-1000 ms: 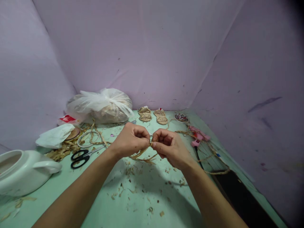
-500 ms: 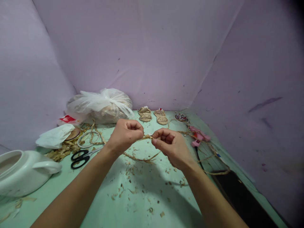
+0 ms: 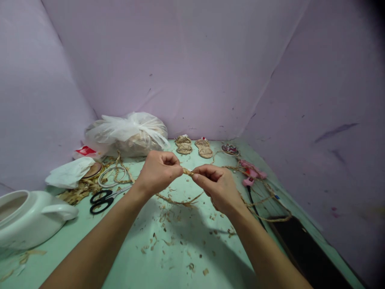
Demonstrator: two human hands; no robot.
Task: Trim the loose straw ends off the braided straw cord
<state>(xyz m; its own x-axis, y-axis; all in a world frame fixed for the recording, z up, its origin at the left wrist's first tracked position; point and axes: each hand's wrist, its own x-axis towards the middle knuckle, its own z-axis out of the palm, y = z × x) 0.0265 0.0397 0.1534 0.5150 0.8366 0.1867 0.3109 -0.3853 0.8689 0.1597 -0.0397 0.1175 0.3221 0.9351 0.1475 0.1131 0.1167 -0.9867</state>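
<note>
Between my two hands a short stretch of tan plant-fibre cord [image 3: 188, 172] is held taut above the table. My left hand [image 3: 161, 170] pinches its left end between thumb and fingers. My right hand [image 3: 215, 184] is closed on the other end with thumb and forefinger. The cord looks twisted or braided in the gap. More of it, a loose length of cord [image 3: 177, 202], curves below the hands, and its link to the held part is hidden. Behind the hands lie two small woven sole-shaped pieces [image 3: 184, 145].
Black-handled scissors [image 3: 104, 201], a white ring [image 3: 112, 177] and a white pot [image 3: 30, 218] are on the left. A plastic bag [image 3: 129, 134] leans at the back wall. A pink glue gun [image 3: 251, 172] with cord around it and a dark flat panel [image 3: 303, 249] lie right. Scraps litter the table.
The cord between my hands looks more tightly twisted, where looser strands showed before. My right hand has turned slightly; the left has barely moved.
</note>
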